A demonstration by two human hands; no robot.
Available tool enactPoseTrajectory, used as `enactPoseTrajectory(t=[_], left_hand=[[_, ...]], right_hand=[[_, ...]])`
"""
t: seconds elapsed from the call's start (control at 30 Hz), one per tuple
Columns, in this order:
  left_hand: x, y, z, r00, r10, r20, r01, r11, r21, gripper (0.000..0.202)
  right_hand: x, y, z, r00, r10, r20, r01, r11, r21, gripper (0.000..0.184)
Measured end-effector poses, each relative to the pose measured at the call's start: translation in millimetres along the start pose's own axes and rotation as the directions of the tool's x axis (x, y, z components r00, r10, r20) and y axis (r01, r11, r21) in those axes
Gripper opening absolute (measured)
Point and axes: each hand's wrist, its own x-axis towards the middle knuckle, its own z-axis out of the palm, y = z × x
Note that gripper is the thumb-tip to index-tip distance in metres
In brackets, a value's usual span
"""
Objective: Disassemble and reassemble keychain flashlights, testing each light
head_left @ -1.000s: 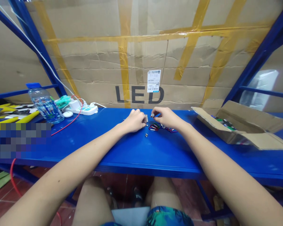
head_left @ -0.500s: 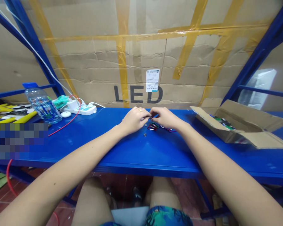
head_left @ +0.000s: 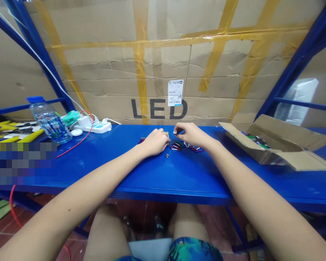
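Note:
My right hand (head_left: 191,133) is raised a little over the blue table (head_left: 163,177), pinching a small round silver piece (head_left: 175,132) between thumb and fingertips. Close to its left, my left hand (head_left: 158,141) is low at the tabletop with its fingers curled. Small shiny bits show at its fingertips, but what it holds is hidden. Several coloured carabiners (head_left: 176,146) lie in a row under and beside my right hand. Another purple one (head_left: 141,140) is partly covered behind my left wrist. A single small metal piece (head_left: 167,156) rests on the table in front of my hands.
An opened cardboard box (head_left: 271,148) with small coloured items stands at the right. A water bottle (head_left: 50,119), a white power strip (head_left: 97,126) and a red cable (head_left: 78,141) are at the left. A large taped carton (head_left: 111,79) stands behind the table.
My hands, together before, are now slightly apart. The left hand has turned and dropped toward the tabletop. The round silver piece now shows in my right fingers.

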Motion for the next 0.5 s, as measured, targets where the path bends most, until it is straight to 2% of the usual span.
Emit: enactPoseTrajectory(t=[0.13, 0.33, 0.4, 0.5], left_hand=[[3.1, -1.5, 2.2, 1.0, -0.001, 0.028, 0.003, 0.999, -0.047, 0.026], [2.2, -2.4, -1.3, 0.994, -0.095, 0.057, 0.104, 0.978, -0.183, 0.011], [0.6, -2.2, -3.7, 0.998, -0.068, 0.0, 0.067, 0.979, -0.192, 0.009], [-0.8, -3.0, -6.7, 0.978, -0.071, -0.196, 0.025, 0.974, -0.225, 0.011]], right_hand=[[-0.6, -3.1, 0.1, 1.0, 0.002, 0.01, -0.002, 1.0, 0.001, 0.019], [-1.0, -2.8, 0.8, 1.0, 0.002, 0.022, -0.002, 1.0, 0.007, 0.02], [-0.9, -2.3, 0.9, 0.999, 0.0, 0.032, -0.001, 1.0, 0.011, 0.022], [-1.1, -3.2, 0.1, 0.999, -0.003, 0.052, 0.003, 1.0, 0.0, 0.024]])
